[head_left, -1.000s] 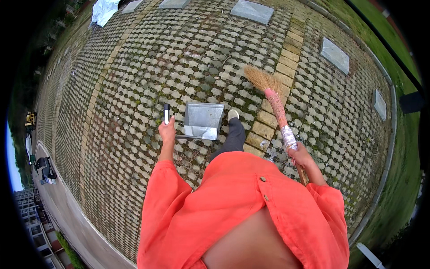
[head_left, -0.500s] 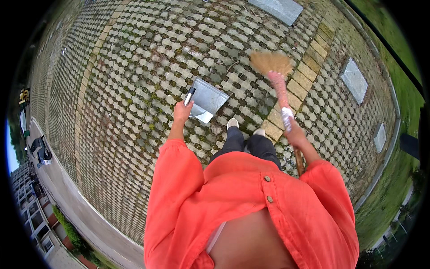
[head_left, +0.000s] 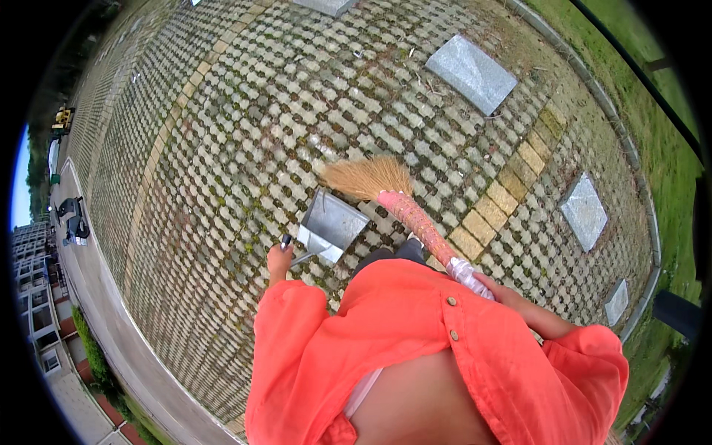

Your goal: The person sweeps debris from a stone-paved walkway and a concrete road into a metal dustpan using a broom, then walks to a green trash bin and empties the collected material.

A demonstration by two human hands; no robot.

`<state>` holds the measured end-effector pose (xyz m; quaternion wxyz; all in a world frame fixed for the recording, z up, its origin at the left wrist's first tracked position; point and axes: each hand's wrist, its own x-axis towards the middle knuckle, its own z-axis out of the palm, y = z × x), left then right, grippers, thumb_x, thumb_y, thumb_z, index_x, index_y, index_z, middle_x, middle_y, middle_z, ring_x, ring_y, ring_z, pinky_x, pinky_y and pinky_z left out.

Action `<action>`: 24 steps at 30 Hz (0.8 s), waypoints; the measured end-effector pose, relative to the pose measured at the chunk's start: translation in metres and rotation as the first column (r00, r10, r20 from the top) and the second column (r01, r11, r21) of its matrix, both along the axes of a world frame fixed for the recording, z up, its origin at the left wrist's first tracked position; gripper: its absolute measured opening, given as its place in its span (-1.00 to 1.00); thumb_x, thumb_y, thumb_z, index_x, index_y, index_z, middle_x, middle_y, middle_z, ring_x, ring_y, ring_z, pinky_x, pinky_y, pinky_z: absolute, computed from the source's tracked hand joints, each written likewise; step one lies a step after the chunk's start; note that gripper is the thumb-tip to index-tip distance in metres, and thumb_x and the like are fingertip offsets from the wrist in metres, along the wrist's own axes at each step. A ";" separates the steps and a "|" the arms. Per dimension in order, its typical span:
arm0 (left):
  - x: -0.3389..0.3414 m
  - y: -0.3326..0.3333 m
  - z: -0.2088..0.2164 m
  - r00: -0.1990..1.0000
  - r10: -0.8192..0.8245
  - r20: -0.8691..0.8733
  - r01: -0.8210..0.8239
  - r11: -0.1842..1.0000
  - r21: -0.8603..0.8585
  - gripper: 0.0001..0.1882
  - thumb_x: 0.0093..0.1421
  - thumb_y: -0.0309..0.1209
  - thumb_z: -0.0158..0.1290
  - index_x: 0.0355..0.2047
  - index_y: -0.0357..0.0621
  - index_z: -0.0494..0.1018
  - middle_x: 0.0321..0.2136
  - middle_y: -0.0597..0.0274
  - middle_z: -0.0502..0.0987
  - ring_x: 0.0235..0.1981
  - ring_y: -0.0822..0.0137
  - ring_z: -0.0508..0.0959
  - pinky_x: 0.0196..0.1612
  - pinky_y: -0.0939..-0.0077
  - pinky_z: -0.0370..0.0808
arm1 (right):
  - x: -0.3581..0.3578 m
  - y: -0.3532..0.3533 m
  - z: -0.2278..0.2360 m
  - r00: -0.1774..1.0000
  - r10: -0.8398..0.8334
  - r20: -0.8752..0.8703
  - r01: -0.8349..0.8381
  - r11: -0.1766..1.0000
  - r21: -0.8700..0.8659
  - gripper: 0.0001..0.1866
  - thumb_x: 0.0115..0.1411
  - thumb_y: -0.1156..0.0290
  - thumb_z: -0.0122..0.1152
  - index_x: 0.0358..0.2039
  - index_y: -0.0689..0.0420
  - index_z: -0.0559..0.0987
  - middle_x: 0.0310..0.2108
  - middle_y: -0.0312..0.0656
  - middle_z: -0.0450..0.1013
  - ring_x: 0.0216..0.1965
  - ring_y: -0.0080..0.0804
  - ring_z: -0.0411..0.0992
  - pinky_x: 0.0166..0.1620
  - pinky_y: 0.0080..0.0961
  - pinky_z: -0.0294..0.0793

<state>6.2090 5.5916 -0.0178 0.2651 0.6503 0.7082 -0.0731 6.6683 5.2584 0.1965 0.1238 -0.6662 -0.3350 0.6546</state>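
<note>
My left hand (head_left: 279, 261) is closed around the dark-tipped handle of a metal dustpan (head_left: 337, 222). The pan lies low over the paving, its hollow facing up and its far edge close to the bristles. In my right hand (head_left: 498, 288) is a straw broom (head_left: 415, 216), gripped near the silvery wrapping below its pink-bound neck. Its tan bristles fan out to the left, just beyond the pan's mouth. Part of the broom's lower handle is hidden by my coral shirt. I cannot tell whether the bristles touch the pan.
Grid paving with moss in its gaps (head_left: 259, 133) spreads all around. Grey stone slabs (head_left: 472, 73) lie ahead and to the right (head_left: 584, 211). A yellowish brick strip (head_left: 489, 213) crosses near my right side. A kerb (head_left: 644, 196) borders grass; a scooter (head_left: 73, 219) stands on the road at left.
The broom has swung left and its bristles now fan beside the dustpan's far edge. The dustpan's handle has tilted toward me. The view has shifted, so the slabs appear lower and farther left.
</note>
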 end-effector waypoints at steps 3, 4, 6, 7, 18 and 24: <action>0.016 -0.008 0.015 0.996 0.093 -0.009 -0.092 0.993 0.077 -0.64 -0.10 -0.11 0.07 -0.50 -0.20 0.47 -0.59 -0.03 0.48 -0.46 0.00 0.50 -0.36 0.23 0.39 | 0.042 0.030 -0.041 0.947 -0.259 -0.189 0.269 0.963 0.032 -0.26 0.00 0.37 0.04 0.18 0.03 -0.05 -0.04 -0.04 0.26 -0.03 -0.31 0.26 -0.02 -0.53 0.22; 0.029 -0.010 0.024 0.988 0.144 0.059 -0.149 0.984 0.093 -0.63 -0.10 -0.12 0.07 -0.49 -0.22 0.47 -0.59 -0.05 0.48 -0.46 -0.01 0.50 -0.37 0.23 0.39 | 0.053 0.050 -0.041 0.901 -0.359 -0.245 0.366 0.930 -0.017 -0.27 0.00 0.39 0.02 0.18 0.04 -0.04 -0.09 -0.06 0.29 -0.12 -0.36 0.29 -0.09 -0.57 0.26; 0.034 -0.002 0.023 0.973 0.228 0.021 -0.229 0.968 0.100 -0.61 -0.09 -0.12 0.08 -0.47 -0.26 0.46 -0.58 -0.08 0.48 -0.46 -0.01 0.50 -0.36 0.23 0.39 | 0.075 0.095 -0.042 0.773 -0.532 -0.346 0.521 0.843 -0.132 -0.30 0.01 0.42 -0.03 0.18 0.05 -0.03 -0.18 -0.12 0.34 -0.29 -0.46 0.35 -0.22 -0.65 0.34; 0.020 0.003 0.008 0.967 0.255 0.018 -0.255 0.961 0.102 -0.60 -0.09 -0.11 0.08 -0.48 -0.27 0.46 -0.57 -0.08 0.49 -0.45 0.00 0.51 -0.35 0.24 0.39 | 0.087 0.115 -0.053 0.750 -0.530 -0.396 0.521 0.842 -0.141 -0.30 0.01 0.42 -0.04 0.18 0.03 -0.04 -0.25 -0.13 0.35 -0.39 -0.50 0.33 -0.33 -0.67 0.34; 0.158 0.135 0.013 0.909 0.407 -0.090 -0.382 0.900 0.211 -0.65 -0.10 -0.19 0.09 -0.60 -0.30 0.41 -0.74 0.13 0.43 -0.75 0.26 0.46 -0.65 0.39 0.41 | 0.344 0.359 -0.140 0.637 -0.659 -0.400 0.573 0.752 -0.326 -0.38 0.09 0.32 -0.05 0.15 -0.17 -0.02 -0.66 -0.19 0.33 -0.85 -0.62 0.15 -0.82 -0.67 0.20; 0.303 0.237 0.049 0.915 0.403 -0.023 -0.399 0.911 0.102 -0.64 -0.13 -0.13 0.08 -0.55 -0.22 0.47 -0.61 -0.01 0.49 -0.50 0.05 0.50 -0.35 0.26 0.39 | 0.472 0.518 -0.092 0.600 -0.785 -0.155 0.794 0.608 -0.001 -0.38 0.11 0.36 -0.09 0.16 -0.11 -0.06 -0.63 -0.25 0.29 -0.80 -0.68 0.13 -0.81 -0.74 0.17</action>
